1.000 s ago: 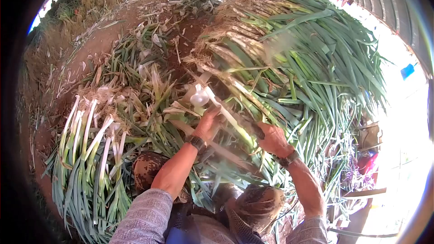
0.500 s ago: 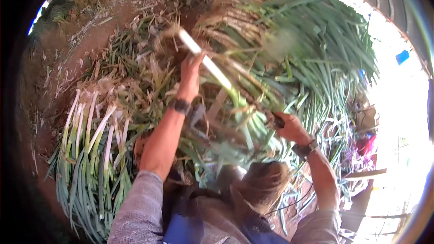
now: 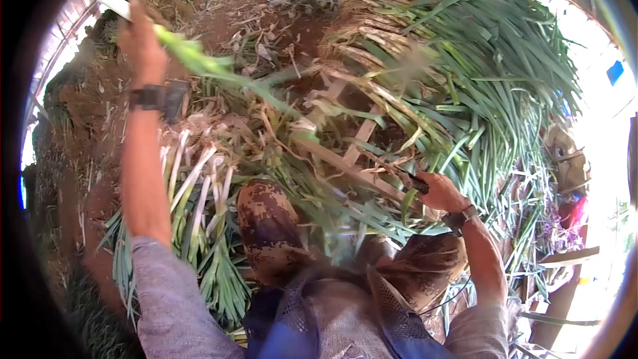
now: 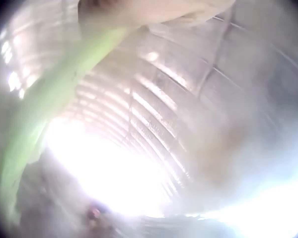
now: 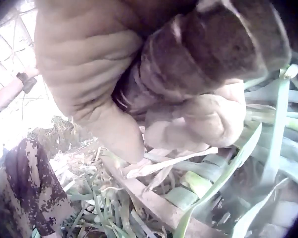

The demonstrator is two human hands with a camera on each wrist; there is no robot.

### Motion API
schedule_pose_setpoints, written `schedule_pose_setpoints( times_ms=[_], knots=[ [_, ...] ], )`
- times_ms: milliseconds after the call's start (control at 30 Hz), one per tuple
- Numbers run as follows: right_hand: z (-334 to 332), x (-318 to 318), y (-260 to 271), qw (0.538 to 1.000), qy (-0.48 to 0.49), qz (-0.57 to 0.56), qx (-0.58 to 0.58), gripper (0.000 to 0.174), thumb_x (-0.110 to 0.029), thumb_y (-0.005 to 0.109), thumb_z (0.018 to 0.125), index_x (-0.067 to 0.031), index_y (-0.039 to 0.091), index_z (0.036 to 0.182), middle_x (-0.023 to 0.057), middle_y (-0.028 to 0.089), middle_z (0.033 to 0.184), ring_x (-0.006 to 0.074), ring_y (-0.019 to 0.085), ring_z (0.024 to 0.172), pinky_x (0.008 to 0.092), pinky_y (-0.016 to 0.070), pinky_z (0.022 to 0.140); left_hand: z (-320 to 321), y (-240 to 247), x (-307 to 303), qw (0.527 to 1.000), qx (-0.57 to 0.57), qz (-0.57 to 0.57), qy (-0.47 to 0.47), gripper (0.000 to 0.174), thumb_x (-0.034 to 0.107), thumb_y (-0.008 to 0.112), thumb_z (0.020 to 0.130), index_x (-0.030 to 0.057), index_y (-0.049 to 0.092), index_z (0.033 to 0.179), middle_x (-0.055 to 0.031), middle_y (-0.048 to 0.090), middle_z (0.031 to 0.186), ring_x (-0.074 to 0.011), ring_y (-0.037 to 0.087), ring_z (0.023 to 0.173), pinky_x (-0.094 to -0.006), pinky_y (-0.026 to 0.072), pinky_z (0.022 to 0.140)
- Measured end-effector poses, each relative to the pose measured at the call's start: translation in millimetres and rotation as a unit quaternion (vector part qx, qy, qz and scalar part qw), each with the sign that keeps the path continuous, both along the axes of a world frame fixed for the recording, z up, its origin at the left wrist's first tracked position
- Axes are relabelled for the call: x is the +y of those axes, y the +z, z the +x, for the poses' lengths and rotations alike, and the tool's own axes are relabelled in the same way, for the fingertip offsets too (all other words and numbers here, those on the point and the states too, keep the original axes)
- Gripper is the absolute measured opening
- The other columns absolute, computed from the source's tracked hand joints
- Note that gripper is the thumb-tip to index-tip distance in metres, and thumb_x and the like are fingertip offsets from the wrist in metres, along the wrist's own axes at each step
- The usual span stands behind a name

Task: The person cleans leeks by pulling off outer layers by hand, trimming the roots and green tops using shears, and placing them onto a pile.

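Observation:
At the upper left of the head view, my left hand (image 3: 143, 46) grips a leek (image 3: 189, 54) round its shaft. Its white end points up and left, and the green leaves trail back to the right. The left wrist view shows the blurred green part of the leek (image 4: 54, 91) below the fingers. My right hand (image 3: 442, 193), low at the right over loose leaves, holds a dark-handled knife (image 3: 421, 185) whose thin blade points left. Up close in the right wrist view, the fingers wrap round the brown handle (image 5: 203, 49); the blade is outside that view.
A large heap of rooted leeks (image 3: 478, 46) fills the upper right. Peeled leeks with white shafts (image 3: 199, 193) lie at the left, beside a knee in camouflage trousers (image 3: 266, 219). Between the knees and the heap, a wooden bar (image 3: 349, 173) crosses scattered leaf scraps.
My left hand has swung from the middle to the far upper left, carrying the leek away from the knife. My right hand has stayed low at the right, still holding the knife.

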State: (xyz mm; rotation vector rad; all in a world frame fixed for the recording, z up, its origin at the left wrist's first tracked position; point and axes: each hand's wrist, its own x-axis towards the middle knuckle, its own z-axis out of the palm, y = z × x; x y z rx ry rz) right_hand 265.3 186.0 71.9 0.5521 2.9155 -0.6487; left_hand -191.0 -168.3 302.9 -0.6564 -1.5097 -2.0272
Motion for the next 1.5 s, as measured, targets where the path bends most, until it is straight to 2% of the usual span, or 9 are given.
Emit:
schedule_pose_setpoints(
  times_ms=[133,267,567,700,1000,1233,1300,1467,1500],
  knots=[
    [-14.6,-3.9,-9.9,0.995,-0.052,-0.08,-0.007,0.041,-0.014,0.071,0.073,-0.0024,0.064,0.112,0.0199,0.067,0.091,0.0369,0.065,0.085,0.0433,0.0502,0.076,-5.6,92.5,-86.0,0.948,0.089,-0.23,0.202,0.044,0.049,0.056,0.095,0.0055,0.064,0.099,-0.003,0.054,0.066,-0.0103,0.054,0.055,-0.029,0.0456,0.047],
    [-26.4,-8.2,-19.1,0.992,-0.063,-0.106,0.02,0.042,-0.017,0.073,0.072,-0.002,0.064,0.11,0.0204,0.066,0.09,0.0362,0.064,0.084,0.0429,0.0498,0.075,-58.0,60.8,-173.9,0.598,0.163,-0.624,0.476,0.057,0.05,0.048,0.099,0.0078,0.054,0.136,-0.0105,0.067,0.079,-0.0165,0.064,0.07,-0.0343,0.0506,0.059],
    [-23.3,2.8,-42.3,0.986,-0.066,-0.141,0.066,0.04,-0.014,0.074,0.072,0.0008,0.063,0.107,0.0177,0.065,0.084,0.0296,0.063,0.076,0.0388,0.0499,0.072,-22.2,-305.5,-274.5,0.605,-0.051,-0.744,0.277,0.062,0.021,0.074,0.08,0.001,0.049,0.134,-0.025,0.052,0.132,-0.0372,0.051,0.121,-0.0472,0.0429,0.1],
    [-16.8,10.9,-43.6,0.984,-0.109,-0.13,0.051,0.04,-0.016,0.075,0.074,-0.0004,0.065,0.109,0.0187,0.067,0.085,0.0298,0.067,0.081,0.0386,0.0509,0.073,56.0,-375.0,-150.6,0.719,0.0,-0.684,-0.123,0.069,0.02,0.076,0.077,0.0051,0.047,0.138,-0.0208,0.051,0.136,-0.0399,0.048,0.125,-0.0455,0.0397,0.106],
    [-31.5,4.5,-36.5,0.983,-0.113,-0.145,0.003,0.047,-0.009,0.075,0.076,0.0045,0.061,0.118,0.017,0.068,0.095,0.0209,0.066,0.084,0.0327,0.0514,0.078,121.1,-558.5,39.3,0.569,0.32,-0.714,-0.253,0.09,0.05,0.066,0.078,0.0127,0.03,0.152,-0.021,0.037,0.15,-0.0403,0.034,0.139,-0.0643,0.019,0.113],
    [-38.2,5.7,-39.2,0.981,-0.131,-0.137,-0.047,0.052,-0.019,0.08,0.073,0.0025,0.063,0.118,0.0218,0.067,0.104,0.0335,0.065,0.095,0.0398,0.0502,0.084,140.2,-605.7,85.2,0.475,0.271,-0.771,-0.326,0.094,0.053,0.062,0.075,0.0174,0.024,0.154,-0.0122,0.025,0.159,-0.0376,0.02,0.147,-0.0706,0.0066,0.113],
    [-45.1,10.1,-38.6,0.967,-0.138,-0.192,-0.094,0.054,-0.02,0.081,0.072,0.0006,0.063,0.118,0.0216,0.066,0.106,0.035,0.063,0.097,0.0393,0.0498,0.085,141.0,-631.4,89.8,0.333,0.298,-0.851,-0.275,0.081,0.044,0.058,0.082,0.0174,0.028,0.153,-0.0113,0.024,0.159,-0.0373,0.021,0.146,-0.0667,0.0091,0.115],
    [-44.8,10.7,-49.3,0.956,-0.164,-0.196,-0.142,0.044,-0.019,0.08,0.074,-0.0003,0.064,0.11,0.018,0.067,0.092,0.0281,0.065,0.085,0.0371,0.0492,0.076,136.5,-622.0,102.4,0.395,0.108,-0.833,-0.373,0.057,0.025,0.051,0.089,0.0102,0.043,0.143,-0.0154,0.037,0.149,-0.0369,0.032,0.139,-0.0559,0.0187,0.117],
    [-43.1,14.2,-52.9,0.95,-0.169,-0.222,-0.137,0.042,-0.019,0.08,0.074,-0.0005,0.065,0.109,0.0174,0.067,0.09,0.0264,0.065,0.084,0.0372,0.0488,0.074,133.9,-612.1,97.8,0.524,0.079,-0.781,-0.329,0.044,0.021,0.052,0.086,0.0077,0.053,0.128,-0.0172,0.05,0.132,-0.0371,0.043,0.127,-0.0534,0.029,0.109]
  ],
)
